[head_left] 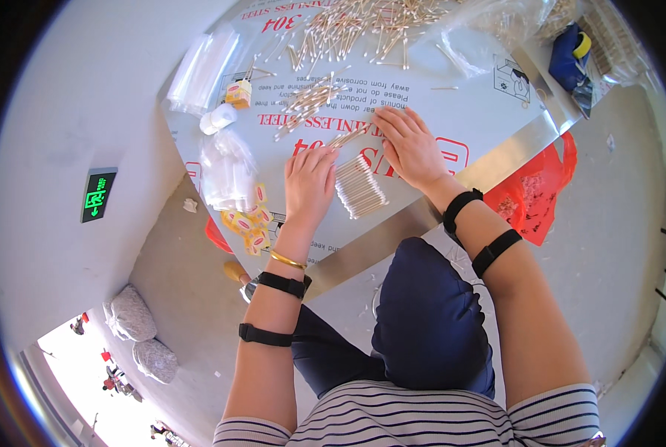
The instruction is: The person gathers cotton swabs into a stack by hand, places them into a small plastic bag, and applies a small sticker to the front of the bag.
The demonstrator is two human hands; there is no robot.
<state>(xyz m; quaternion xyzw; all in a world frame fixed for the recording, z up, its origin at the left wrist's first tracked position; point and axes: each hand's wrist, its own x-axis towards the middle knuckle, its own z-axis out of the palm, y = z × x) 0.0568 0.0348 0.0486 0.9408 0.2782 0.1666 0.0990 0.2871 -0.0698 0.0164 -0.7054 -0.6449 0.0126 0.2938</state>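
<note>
Currently: left hand point(310, 182) and right hand point(409, 145), fingers spread flat, flank the neat row of wooden cotton swabs point(360, 186); a careless nudge could scatter it across the film-covered steel worktop point(452, 127).

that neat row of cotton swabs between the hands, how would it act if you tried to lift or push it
The row of cotton swabs is probably very light, being thin sticks. It looks loose, with no band or wrapper, so a lift would likely spill it. On the smooth metal table the round sticks may roll or fan out when pushed, unless the left hand and right hand hem them in.
</note>
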